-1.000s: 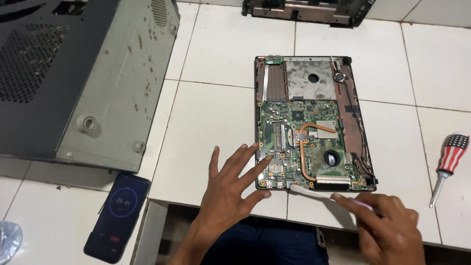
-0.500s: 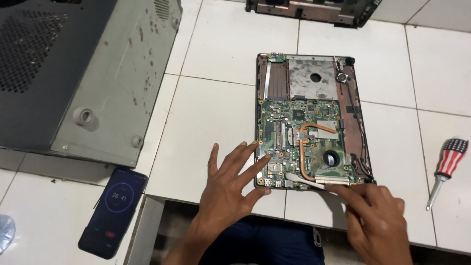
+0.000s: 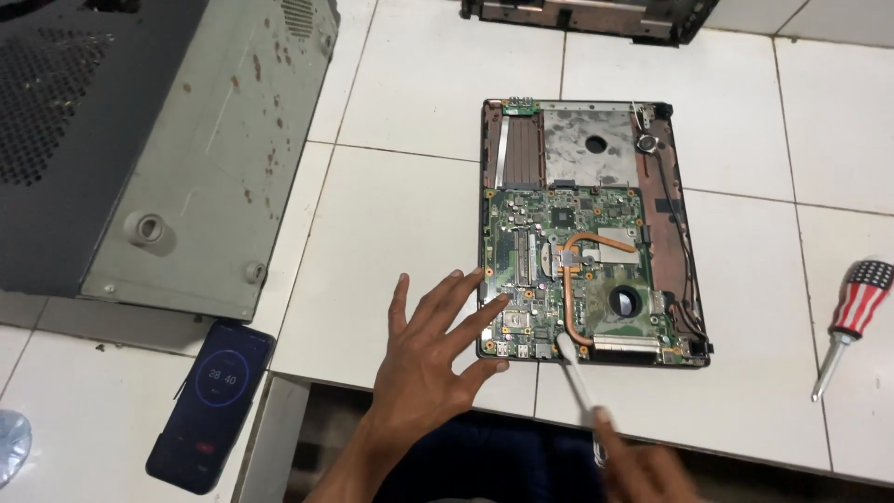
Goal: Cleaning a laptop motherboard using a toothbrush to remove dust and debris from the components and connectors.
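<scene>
Laptop base (image 3: 589, 233): opened, circuit board exposed; lies flat on the white tiled table (image 3: 419, 112), near its front edge.
Left hand (image 3: 430, 359): fingers spread, palm down, grasping nothing; fingertips touch the base's left front corner.
Right hand (image 3: 643, 466): blurred, closed around a slim white tool (image 3: 579, 382); tip meets the board's front edge.
Handling: likely light, stiff, fragile; judged best held by the outer plastic frame, not the copper heat pipe (image 3: 582, 270).
Surroundings: phone (image 3: 212, 405), screwdriver (image 3: 849, 317), metal computer case (image 3: 140, 140).

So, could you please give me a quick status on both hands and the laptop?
Left hand open, fingertips on laptop edge. Right hand holds white tool, tip on the board. Screwdriver lies clear at right.
</scene>
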